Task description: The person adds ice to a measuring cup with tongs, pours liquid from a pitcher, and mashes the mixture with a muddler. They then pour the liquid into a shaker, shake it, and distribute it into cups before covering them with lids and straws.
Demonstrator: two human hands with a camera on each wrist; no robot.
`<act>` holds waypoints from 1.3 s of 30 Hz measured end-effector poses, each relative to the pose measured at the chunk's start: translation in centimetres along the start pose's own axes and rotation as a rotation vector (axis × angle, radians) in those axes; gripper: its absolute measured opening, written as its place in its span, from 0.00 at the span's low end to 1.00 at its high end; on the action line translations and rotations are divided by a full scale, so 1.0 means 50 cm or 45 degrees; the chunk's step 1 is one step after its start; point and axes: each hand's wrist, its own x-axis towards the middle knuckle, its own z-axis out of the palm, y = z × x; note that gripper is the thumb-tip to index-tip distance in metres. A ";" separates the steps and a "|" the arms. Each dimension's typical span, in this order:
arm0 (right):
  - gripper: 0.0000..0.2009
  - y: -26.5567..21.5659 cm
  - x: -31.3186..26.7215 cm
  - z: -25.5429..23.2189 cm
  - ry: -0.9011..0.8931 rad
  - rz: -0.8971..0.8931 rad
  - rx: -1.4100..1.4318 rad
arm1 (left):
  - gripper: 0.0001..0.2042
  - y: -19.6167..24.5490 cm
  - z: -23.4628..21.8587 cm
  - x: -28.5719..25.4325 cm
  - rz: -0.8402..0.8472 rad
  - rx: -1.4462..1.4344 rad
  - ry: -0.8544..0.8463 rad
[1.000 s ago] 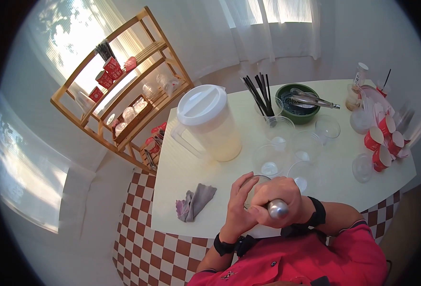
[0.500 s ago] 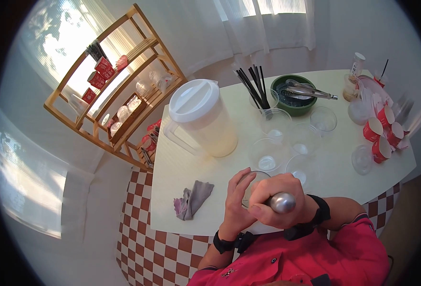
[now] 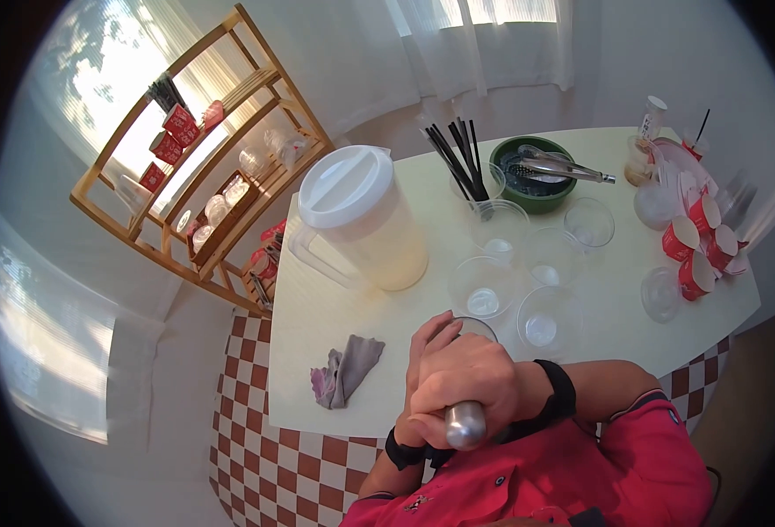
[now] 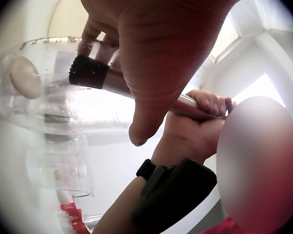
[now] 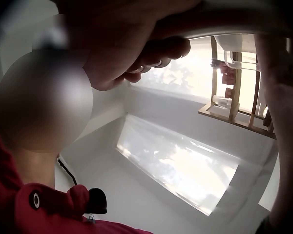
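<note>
In the head view my right hand point(image 3: 468, 373) grips a muddler point(image 3: 466, 427), its rounded metal end pointing toward my body. My left hand point(image 3: 418, 358) is partly hidden behind it and holds a clear plastic cup point(image 3: 478, 328) at the table's near edge. The left wrist view shows the cup point(image 4: 63, 114) with dark marks by its rim, between the left thumb and fingers. The muddler's black toothed head point(image 4: 88, 72) is inside the cup, tilted and apart from a pale round piece point(image 4: 25, 78) at the bottom.
Several clear cups point(image 3: 541, 328) stand just beyond my hands. A lidded pitcher point(image 3: 365, 220) and grey cloth point(image 3: 349, 371) are left. Behind are black straws point(image 3: 459, 167) and a green bowl point(image 3: 537, 204) with tongs point(image 3: 572, 169). Red paper cups point(image 3: 696, 274) lie right.
My right hand has moved left and toward my body, tilting the muddler so its end sits lower. It now covers more of the left hand. The head view has shifted slightly.
</note>
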 end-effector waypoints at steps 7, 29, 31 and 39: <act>0.04 -0.023 -0.009 -0.034 0.162 0.249 0.196 | 0.33 -0.029 0.000 -0.004 -0.059 0.235 0.072; 0.04 -0.030 -0.009 -0.057 0.107 0.323 0.030 | 0.36 -0.016 0.000 0.008 -0.047 0.246 -0.006; 0.04 -0.029 -0.015 -0.057 0.131 0.340 0.051 | 0.37 -0.011 0.000 0.008 -0.062 0.249 -0.011; 0.03 0.018 -0.027 -0.033 0.261 0.266 0.098 | 0.39 -0.028 -0.009 0.015 0.129 0.415 -0.095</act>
